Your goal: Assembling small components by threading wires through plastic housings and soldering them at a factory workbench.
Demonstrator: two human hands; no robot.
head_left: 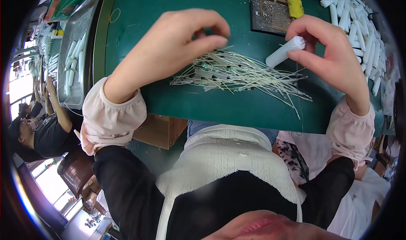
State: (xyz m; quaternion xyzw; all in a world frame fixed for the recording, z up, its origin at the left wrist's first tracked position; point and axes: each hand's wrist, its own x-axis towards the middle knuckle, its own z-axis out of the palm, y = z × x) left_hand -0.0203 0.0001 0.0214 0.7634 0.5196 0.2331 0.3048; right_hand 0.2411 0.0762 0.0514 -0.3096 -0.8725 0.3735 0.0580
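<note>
At centre frame the left hand (177, 41) hovers over a heap of thin white wires (241, 75) on the green mat (148, 11), thumb and forefinger pinched together (on a wire or not, I cannot tell). At upper right the right hand (334, 53) grips a white tube (284, 52) with its fingertips, beside a pile of white tubes (359, 24).
</note>
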